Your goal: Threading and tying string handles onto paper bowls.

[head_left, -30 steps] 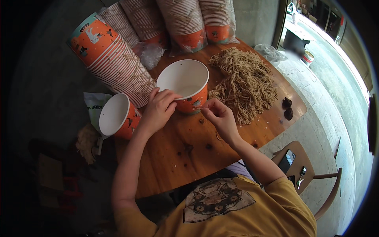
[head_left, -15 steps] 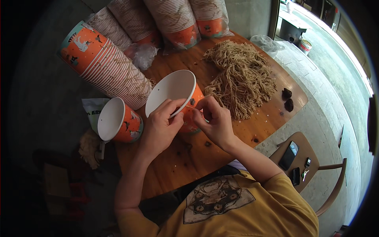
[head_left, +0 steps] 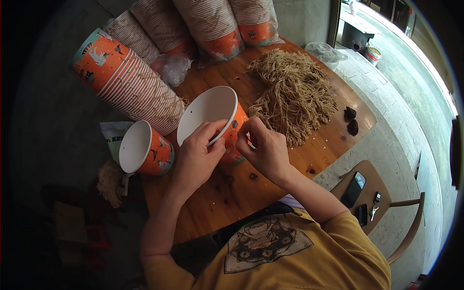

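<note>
A large orange paper bucket (head_left: 205,107) with a white inside leans on the wooden table in front of me, its mouth tipped toward my left. One small dark hole shows in its inner wall. My left hand (head_left: 197,157) grips the near rim, fingers inside and thumb outside. Beside the bucket's outer wall, my right hand (head_left: 265,147) is closed in a pinch; what it holds is too small to make out. A heap of tan cords (head_left: 295,96) lies just beyond my right hand. Left of my left hand sits a second orange bucket (head_left: 157,154), also tilted.
A long nested stack of buckets (head_left: 140,89), draped with cords, leans at the left. Several bagged stacks (head_left: 212,29) stand behind. Two dark lumps (head_left: 352,121) lie near the right edge of the wooden table (head_left: 208,212). A chair (head_left: 374,176) holds a phone and keys.
My right hand has shifted slightly right, its wrist turning a little. A thin strand seen between the hands earlier is no longer distinct. My left hand keeps its grip on the rim.
</note>
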Demonstrator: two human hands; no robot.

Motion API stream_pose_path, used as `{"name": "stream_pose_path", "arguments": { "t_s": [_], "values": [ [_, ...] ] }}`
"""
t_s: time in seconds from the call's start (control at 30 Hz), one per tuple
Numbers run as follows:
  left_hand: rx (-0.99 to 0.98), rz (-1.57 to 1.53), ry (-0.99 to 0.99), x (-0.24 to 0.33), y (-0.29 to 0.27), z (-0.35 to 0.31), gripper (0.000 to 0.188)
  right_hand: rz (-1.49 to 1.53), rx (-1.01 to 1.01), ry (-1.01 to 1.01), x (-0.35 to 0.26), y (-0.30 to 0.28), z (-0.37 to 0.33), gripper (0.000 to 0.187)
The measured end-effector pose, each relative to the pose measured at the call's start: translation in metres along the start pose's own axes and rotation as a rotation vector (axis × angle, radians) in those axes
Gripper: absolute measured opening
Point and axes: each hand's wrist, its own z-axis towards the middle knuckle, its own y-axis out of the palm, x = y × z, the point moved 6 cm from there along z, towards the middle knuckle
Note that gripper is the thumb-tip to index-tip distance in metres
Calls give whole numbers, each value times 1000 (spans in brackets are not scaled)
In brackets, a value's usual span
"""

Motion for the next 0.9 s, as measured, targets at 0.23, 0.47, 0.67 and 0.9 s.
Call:
{"name": "stream_pose_path", "arguments": {
  "t_s": [0.23, 0.47, 0.67, 0.9],
  "values": [
    [2, 11, -7, 3, 5, 0, 35, -5, -38, 41, 0, 1, 2, 14],
    [-38, -36, 30, 8, 10, -2, 32, 24, -56, 52, 5, 1, 2, 14],
    [-259, -305, -133, -15, 22, 12, 20, 30, -97, 115, 9, -5, -7, 13],
    [-244, 60, -59, -16, 39, 22, 10, 138, -223, 268, 31, -7, -18, 12]
  ]
}}
